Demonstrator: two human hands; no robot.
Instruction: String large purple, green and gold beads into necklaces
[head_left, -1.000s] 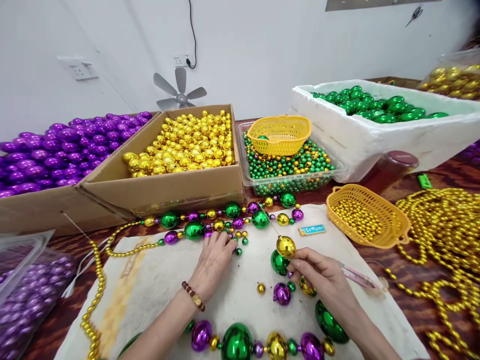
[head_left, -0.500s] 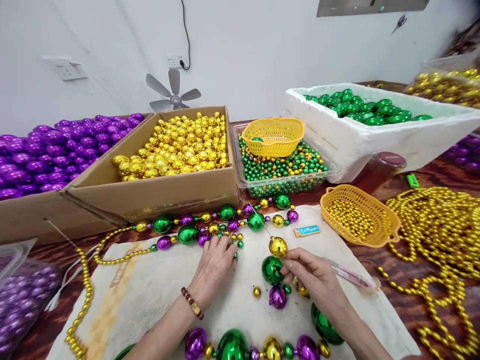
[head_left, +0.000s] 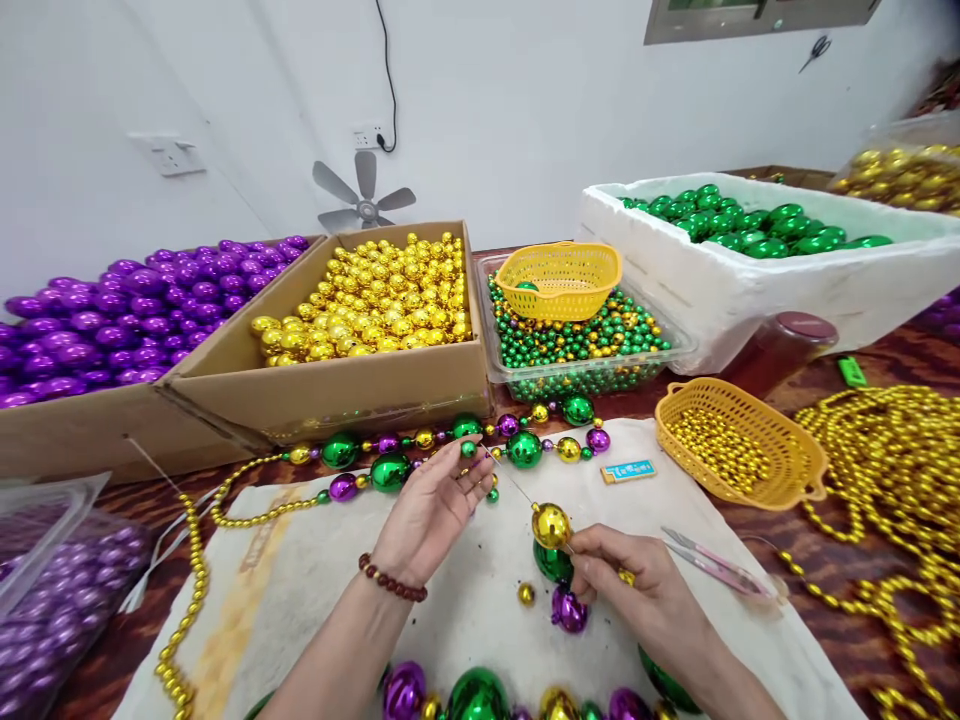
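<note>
My left hand [head_left: 431, 510], palm turned up, pinches a small green bead [head_left: 468, 449] between thumb and fingertips. In my right hand [head_left: 637, 580] is a thin needle [head_left: 516, 484] with a gold bead [head_left: 550, 525] on it; the needle points up and left toward the green bead. Below the gold bead lie a large green bead [head_left: 552, 560], partly hidden, and a purple bead [head_left: 569, 609]. A loose small gold bead [head_left: 526, 594] rests on the white cloth [head_left: 480, 620]. Behind my left hand runs a strand of green, purple and gold beads [head_left: 523, 449].
Cardboard boxes hold purple beads [head_left: 90, 320] and gold beads [head_left: 375, 300]. A clear tray [head_left: 600, 370], a white foam box [head_left: 720, 290] and a yellow basket [head_left: 795, 450] stand behind. Pink-handled snips [head_left: 720, 570] and gold bead strings [head_left: 892, 460] lie right. A bead strand crosses the front.
My left hand has lifted from the small beads on the cloth and turned palm up with a green bead. My right hand still holds the needle, slightly lower in view. The whole view has shifted slightly.
</note>
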